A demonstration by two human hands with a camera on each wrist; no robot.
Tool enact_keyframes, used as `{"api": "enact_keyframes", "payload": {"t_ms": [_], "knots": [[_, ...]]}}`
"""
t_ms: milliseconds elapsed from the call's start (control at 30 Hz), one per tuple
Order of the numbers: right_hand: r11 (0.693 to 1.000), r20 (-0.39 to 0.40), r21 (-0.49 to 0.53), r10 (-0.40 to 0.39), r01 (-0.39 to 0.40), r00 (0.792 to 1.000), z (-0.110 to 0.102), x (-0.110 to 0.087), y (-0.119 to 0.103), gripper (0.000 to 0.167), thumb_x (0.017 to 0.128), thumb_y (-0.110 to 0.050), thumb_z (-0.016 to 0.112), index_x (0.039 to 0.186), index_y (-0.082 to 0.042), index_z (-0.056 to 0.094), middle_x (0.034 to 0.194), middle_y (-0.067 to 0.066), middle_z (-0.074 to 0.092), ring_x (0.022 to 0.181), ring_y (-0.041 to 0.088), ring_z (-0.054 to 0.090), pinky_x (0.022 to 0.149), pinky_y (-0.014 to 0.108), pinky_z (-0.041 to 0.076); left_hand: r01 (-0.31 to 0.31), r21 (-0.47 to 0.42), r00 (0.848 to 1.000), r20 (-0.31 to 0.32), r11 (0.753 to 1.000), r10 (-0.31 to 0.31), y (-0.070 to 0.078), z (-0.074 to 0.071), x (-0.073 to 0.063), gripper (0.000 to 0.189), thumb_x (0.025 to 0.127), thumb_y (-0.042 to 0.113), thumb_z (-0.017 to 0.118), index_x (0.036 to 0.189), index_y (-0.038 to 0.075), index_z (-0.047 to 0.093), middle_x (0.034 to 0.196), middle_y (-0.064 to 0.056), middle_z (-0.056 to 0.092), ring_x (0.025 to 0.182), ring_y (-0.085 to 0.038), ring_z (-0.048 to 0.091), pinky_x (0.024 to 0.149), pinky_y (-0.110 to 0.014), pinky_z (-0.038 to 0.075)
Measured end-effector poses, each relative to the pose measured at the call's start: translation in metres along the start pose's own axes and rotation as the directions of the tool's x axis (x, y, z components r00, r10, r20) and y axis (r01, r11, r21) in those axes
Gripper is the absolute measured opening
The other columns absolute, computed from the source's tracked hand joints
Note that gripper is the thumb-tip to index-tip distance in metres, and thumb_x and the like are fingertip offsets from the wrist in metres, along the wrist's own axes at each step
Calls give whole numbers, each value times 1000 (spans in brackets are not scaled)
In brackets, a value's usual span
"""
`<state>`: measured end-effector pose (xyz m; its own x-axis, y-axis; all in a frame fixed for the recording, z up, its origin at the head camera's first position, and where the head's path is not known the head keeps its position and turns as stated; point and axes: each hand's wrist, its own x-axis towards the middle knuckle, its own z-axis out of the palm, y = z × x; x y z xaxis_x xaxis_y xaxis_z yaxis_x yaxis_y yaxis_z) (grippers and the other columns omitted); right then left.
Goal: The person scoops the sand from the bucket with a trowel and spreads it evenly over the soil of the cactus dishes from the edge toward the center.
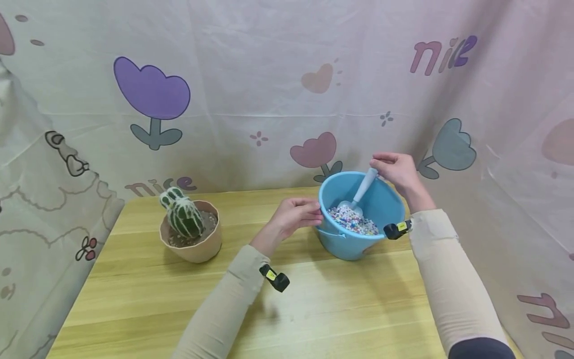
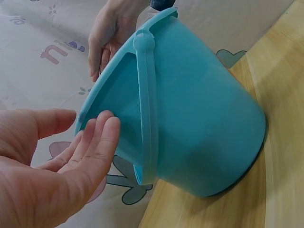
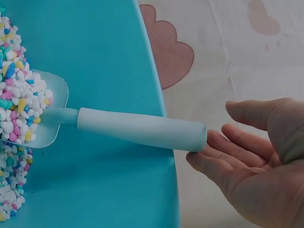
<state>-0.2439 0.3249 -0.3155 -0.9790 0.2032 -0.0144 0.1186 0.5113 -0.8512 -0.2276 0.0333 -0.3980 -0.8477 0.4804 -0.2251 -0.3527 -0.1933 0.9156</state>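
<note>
A light blue bucket (image 1: 347, 247) stands on the wooden table, with small multicoloured pebbles (image 1: 352, 221) inside. A small scoop (image 1: 365, 185) leans in it, its pale handle reaching over the rim and its blade among the pebbles. At the handle's end is my right hand (image 1: 396, 172); in the right wrist view its fingertips (image 3: 195, 159) are at the handle tip while the thumb stands apart. My left hand (image 1: 293, 217) is at the bucket's left rim, fingers fairly straight. The left wrist view shows the thumb near the rim and the fingers beside the outer wall; contact is unclear.
To the left on the table (image 1: 296, 319) stands a cactus (image 1: 185, 217) in a peach-coloured pot (image 1: 197, 254). A printed cloth (image 1: 242, 75) hangs behind the table. The bucket's carrying handle (image 2: 148, 114) hangs down against its side.
</note>
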Motion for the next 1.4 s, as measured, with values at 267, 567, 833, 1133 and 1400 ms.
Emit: {"api": "enact_keyframes", "payload": {"t_ms": [267,567,833,1133,1400], "knots": [[999,45,-54,-3,5,999,0,-1,-4,51,106,-28,66,149,-2,57,149,24,60,139,40,58,119,53,49,-5,12,1000,2,1000,5,-1,3,2,36,100,0,69,132,-12,63,84,-6,76,73,-14,76,77,-30,68],[998,92,-58,-5,10,996,-5,-5,-3,57,102,-34,72,148,-5,57,150,23,59,141,40,57,122,58,44,-6,42,1000,10,999,5,-2,4,4,36,100,0,69,133,-13,62,87,-6,75,74,-14,76,79,-29,68],[991,179,-132,-11,35,984,-1,-5,2,61,100,-37,74,149,-5,58,151,25,58,143,47,52,121,67,41,2,39,1000,9,999,-3,-1,4,4,36,100,0,69,133,-13,61,84,-5,75,73,-13,75,77,-27,67],[985,238,-158,-35,74,971,3,-6,9,62,100,-41,74,150,-9,57,150,23,59,141,47,53,119,68,42,10,25,1000,5,1000,-10,-1,5,3,41,101,1,67,138,-13,57,84,-7,74,71,-14,76,76,-30,68],[989,297,-117,-56,94,953,11,-8,19,56,106,-40,64,146,-3,51,140,27,64,133,46,62,117,65,46,18,-24,1000,17,1000,-18,-2,8,4,43,102,-2,64,142,-14,53,80,-7,74,68,-15,77,72,-30,68]]}}
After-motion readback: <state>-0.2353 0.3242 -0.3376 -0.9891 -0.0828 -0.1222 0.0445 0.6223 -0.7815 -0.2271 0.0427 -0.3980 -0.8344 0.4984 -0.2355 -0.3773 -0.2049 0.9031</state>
